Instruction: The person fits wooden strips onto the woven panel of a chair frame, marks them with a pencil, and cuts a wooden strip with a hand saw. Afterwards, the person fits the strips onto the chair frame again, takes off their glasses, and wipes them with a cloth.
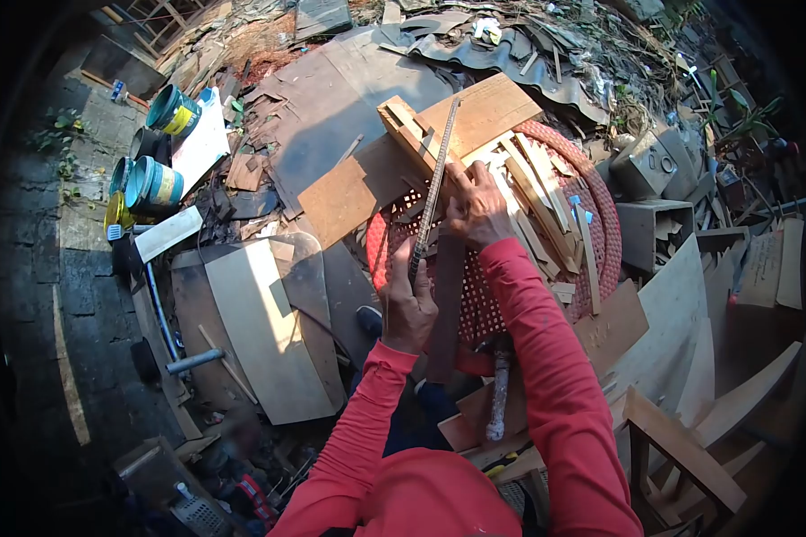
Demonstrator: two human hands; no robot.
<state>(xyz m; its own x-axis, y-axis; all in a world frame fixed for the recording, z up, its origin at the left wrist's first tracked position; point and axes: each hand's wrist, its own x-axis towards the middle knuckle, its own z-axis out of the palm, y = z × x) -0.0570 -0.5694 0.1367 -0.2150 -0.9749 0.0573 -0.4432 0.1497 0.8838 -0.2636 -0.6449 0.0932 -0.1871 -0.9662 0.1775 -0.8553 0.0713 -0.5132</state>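
My left hand (407,311) is closed around the lower end of a long, narrow, dark strip (435,190) with a lighter edge. The strip slants up and away, and its far tip overlaps the wood in this view. My right hand (479,208) is closed with bent fingers at the near end of a wooden block (406,125), right beside the strip. This block lies across a wide brown board (349,195). Underneath is a round red woven seat (479,309) with several thin wood offcuts (539,201) piled on its right side.
Teal paint buckets (152,185) stand at the left. Pale plywood sheets (258,331) lie left of the seat, and more panels (663,331) lean at the right. A metal box (658,234) holds scraps. Corrugated sheet (519,76) and debris cover the back.
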